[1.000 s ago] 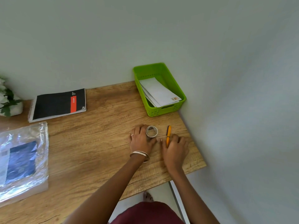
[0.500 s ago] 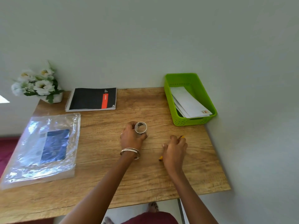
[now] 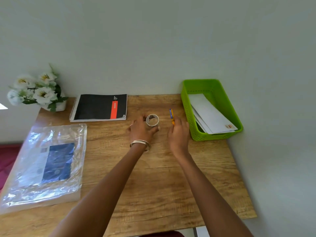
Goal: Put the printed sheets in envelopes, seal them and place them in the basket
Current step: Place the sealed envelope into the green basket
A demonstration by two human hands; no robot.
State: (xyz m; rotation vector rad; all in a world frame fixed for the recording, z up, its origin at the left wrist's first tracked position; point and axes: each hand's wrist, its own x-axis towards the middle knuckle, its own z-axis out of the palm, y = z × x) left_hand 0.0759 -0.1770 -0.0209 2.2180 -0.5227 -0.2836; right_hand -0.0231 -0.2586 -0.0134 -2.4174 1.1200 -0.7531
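Left hand had its grip wrapped round the tape roll on the tabletop, right hand pinching a pen. Envelopes sat in the basket, far right by the wall.

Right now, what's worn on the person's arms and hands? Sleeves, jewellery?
Both forearms are bare, no sleeves or gloves in view. The left hand has a thin ring on one finger and stacked pale metallic bangles at the wrist. The right hand shows no jewellery.
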